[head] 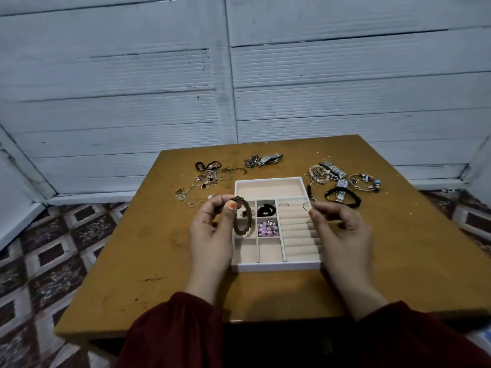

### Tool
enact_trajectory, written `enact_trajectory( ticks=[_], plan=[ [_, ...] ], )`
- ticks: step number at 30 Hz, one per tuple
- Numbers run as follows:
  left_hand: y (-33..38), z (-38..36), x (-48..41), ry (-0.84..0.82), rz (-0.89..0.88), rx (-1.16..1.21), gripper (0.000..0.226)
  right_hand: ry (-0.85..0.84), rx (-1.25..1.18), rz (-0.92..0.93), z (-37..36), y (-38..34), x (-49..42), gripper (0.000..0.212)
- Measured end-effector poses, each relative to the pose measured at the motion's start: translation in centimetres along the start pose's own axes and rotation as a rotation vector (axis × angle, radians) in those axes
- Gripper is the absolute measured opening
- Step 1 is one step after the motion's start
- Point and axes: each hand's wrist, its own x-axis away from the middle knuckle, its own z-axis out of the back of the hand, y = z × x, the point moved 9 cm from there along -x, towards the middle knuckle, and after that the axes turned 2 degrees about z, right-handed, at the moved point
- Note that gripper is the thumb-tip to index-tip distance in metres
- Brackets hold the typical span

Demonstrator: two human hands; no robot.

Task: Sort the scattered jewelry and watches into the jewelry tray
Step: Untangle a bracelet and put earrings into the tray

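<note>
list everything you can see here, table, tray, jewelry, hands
table: 1, brown, under everything
tray: 1, white with beige lining, table centre
black bracelet: 1, black, middle tray compartment
pink beads: 1 bunch, pink, next compartment nearer
chain pile: 1 tangle, silver and gold, far left
watch: 1, silver, beyond tray
bangle: 1, silver with charms, far right
brown bracelet: 1, brown, held over tray
thin ring: 1, pale, pinched over tray
left hand: holds brown bracelet
right hand: pinches thin ring

tray [276, 267] wall behind left hand [211, 235], sleeves [175, 335] cropped
</note>
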Motion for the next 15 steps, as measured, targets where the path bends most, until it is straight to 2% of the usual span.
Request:
enact_trajectory(
  ticks=[11,15],
  plan=[
    [0.1,-0.8,0.1,-0.037,-0.056,-0.106,0.010,-0.027,-0.022,0.092,-0.3,-0.3,0.0,0.025],
    [-0.5,-1.2,-0.1,-0.059,-0.058,-0.158,0.010,-0.022,-0.024,0.075,-0.1,0.1,-0.1,0.022]
  ],
)
